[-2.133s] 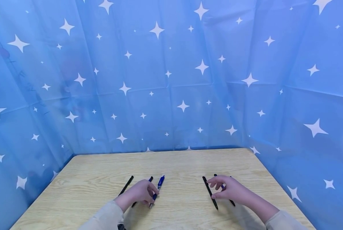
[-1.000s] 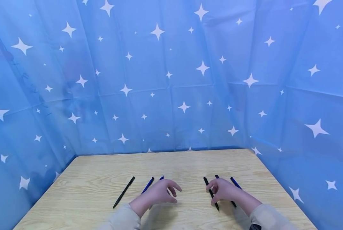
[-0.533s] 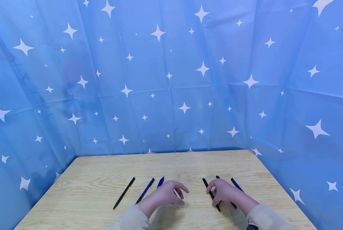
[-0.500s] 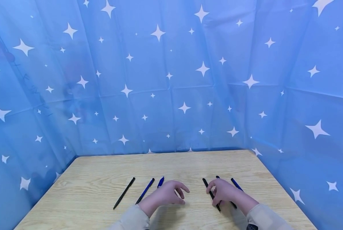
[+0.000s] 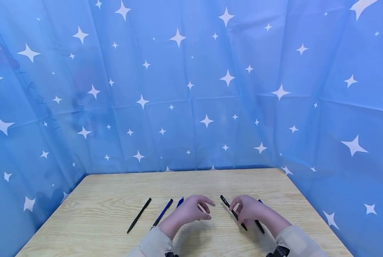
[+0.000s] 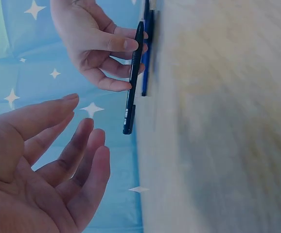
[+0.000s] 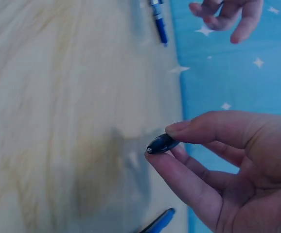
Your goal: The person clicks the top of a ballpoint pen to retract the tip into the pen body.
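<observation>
My right hand (image 5: 250,208) pinches a black pen (image 5: 225,201) between thumb and fingers, tilted with its far end up and left. In the left wrist view the same pen (image 6: 135,63) stands out from the tabletop, its clip end pointing away from the hand. My left hand (image 5: 191,210) hovers above the table to the left, fingers relaxed and bent, holding nothing. Behind it a blue pen (image 5: 180,202) is mostly hidden by that hand and wrist.
On the wooden table (image 5: 191,182) lie a black pen (image 5: 139,215) and a blue-and-black pen (image 5: 162,213) at left. Under the right hand lies another pen (image 5: 259,226), partly covered. A blue starry curtain (image 5: 191,135) surrounds the table's back and sides.
My left hand has left the blue pen and moved right toward the middle. My right hand has taken hold of the black pen and raised it from the table.
</observation>
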`<state>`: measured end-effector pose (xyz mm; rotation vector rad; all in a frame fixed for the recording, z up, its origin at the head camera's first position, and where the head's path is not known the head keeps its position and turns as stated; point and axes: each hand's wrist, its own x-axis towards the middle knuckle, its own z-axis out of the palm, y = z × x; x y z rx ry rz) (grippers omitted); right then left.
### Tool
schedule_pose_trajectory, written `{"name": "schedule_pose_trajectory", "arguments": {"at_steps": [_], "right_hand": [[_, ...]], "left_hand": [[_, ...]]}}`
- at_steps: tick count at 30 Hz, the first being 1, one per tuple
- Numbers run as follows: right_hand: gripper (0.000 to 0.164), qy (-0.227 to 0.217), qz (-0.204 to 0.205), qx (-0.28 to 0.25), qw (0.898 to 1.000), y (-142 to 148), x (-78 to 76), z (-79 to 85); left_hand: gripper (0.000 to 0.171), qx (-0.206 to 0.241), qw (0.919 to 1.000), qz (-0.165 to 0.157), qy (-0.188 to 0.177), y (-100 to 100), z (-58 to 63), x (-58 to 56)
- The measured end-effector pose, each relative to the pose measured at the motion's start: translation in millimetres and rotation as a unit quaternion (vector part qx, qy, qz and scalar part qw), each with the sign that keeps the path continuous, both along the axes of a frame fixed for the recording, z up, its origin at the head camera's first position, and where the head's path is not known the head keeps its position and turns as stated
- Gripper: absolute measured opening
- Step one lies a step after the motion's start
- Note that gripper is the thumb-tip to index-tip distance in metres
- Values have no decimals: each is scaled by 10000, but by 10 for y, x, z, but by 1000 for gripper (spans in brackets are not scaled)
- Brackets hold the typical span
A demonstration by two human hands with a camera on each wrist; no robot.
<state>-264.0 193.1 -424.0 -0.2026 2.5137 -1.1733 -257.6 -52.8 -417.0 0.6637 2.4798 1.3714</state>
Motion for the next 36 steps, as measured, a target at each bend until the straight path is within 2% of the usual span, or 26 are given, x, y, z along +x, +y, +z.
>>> {"name": "schedule_pose_trajectory", "arguments": {"at_steps": [5, 10, 18, 24, 30, 33, 36], "right_hand": [[46, 137, 176, -460, 9987, -38, 41, 113], [46, 272, 328, -699, 9966, -99, 92, 235], [44, 480, 550, -1273, 9892, -175, 162, 377], [44, 535, 514, -1506, 9858, -233, 204, 470], [42, 723, 364, -1697, 9822, -306, 234, 531], [41, 809, 266, -1823, 9795, -351, 244, 536], [40, 957, 145, -1971, 9756, -404, 255, 528]], "left_hand": [[32, 95, 9994, 128, 309, -6, 91, -18], [38, 128, 9980, 245, 560, -35, 177, -27], [61, 273, 9976, 294, 566, -64, 266, -37], [74, 459, 9933, 631, 856, -10, 329, -37], [66, 665, 9878, 1068, 922, 65, 384, -49], [60, 740, 9861, 1162, 926, 87, 396, -64], [53, 1021, 9826, 1240, 936, 100, 411, -83]]}}
